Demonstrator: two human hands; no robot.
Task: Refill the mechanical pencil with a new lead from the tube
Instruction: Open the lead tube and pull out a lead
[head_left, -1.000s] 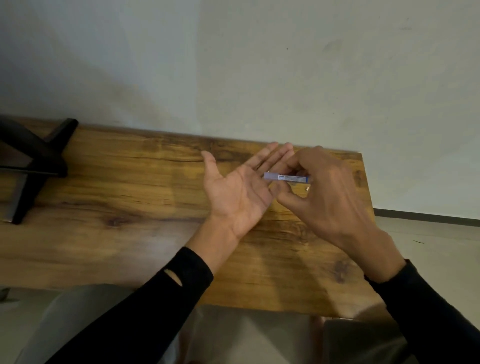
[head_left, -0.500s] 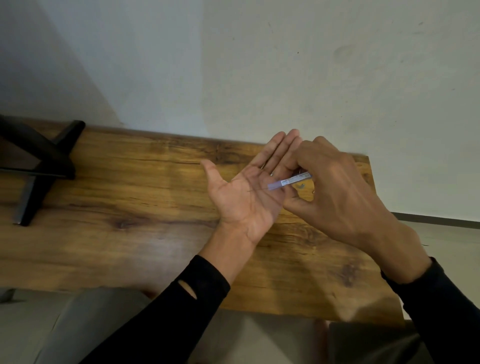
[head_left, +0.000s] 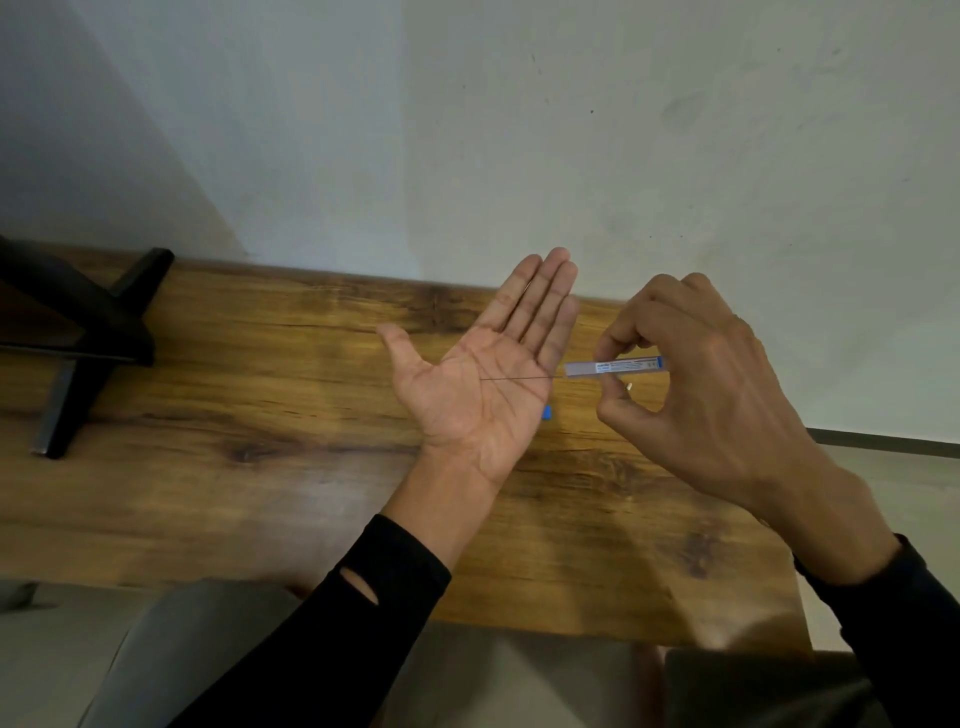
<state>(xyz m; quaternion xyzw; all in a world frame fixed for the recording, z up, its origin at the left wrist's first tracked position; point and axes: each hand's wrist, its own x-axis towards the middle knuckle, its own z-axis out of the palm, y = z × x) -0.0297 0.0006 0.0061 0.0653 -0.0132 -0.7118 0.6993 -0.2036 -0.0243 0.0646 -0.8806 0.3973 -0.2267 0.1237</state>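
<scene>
**Lead coming out of the tube, pencil still to find**

I'm pinching the lead tube (head_left: 612, 366) in my right hand (head_left: 711, 384), thumb below and fingers curled over the top, holding it level with its open end pointing at my left hand (head_left: 483, 384). That left hand is lying flat and palm up, fingers straight and together, gripping nothing. One thin dark lead (head_left: 519, 379) is reaching from the tube's mouth out across my palm, so I'm judging the shake-out step as nearly done. Whether its far end is still inside the tube, I can't tell. The tube looks pale and see-through, but how many leads remain inside is too fine to read. A small blue piece (head_left: 546, 412), possibly the tube's cap, is peeking out on the bench (head_left: 260, 415) just beside my left palm. The mechanical pencil isn't showing anywhere, so loading the lead is all still ahead.
</scene>
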